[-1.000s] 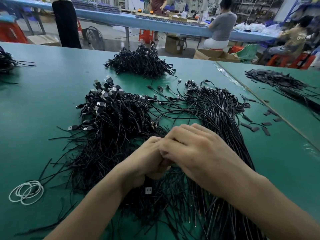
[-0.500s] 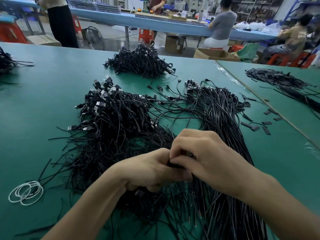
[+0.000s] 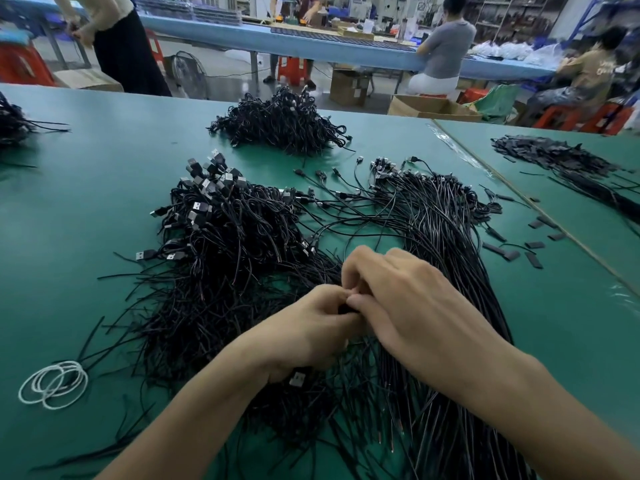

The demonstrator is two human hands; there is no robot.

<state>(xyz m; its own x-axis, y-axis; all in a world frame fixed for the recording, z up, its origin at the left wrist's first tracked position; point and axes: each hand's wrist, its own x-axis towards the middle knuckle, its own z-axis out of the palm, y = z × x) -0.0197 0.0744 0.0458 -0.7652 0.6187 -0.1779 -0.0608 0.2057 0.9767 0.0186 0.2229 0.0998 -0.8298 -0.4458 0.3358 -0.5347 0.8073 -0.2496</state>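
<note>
Left hand [image 3: 304,329] and right hand [image 3: 412,306], both curled, pinch one black cable [image 3: 344,309] between their fingertips at the tabletop's [image 3: 86,209] middle. Best to pinch close together and lift clear of the cable pile [image 3: 221,258] at 11 o'clock, lest strands snag.

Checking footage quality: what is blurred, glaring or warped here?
Head view: left hand, right hand and cables are sharp; the seated person far right is smeared; the wide angle bows the table's far edge; glare glints on the tape seam; light even, shadows soft.
</note>
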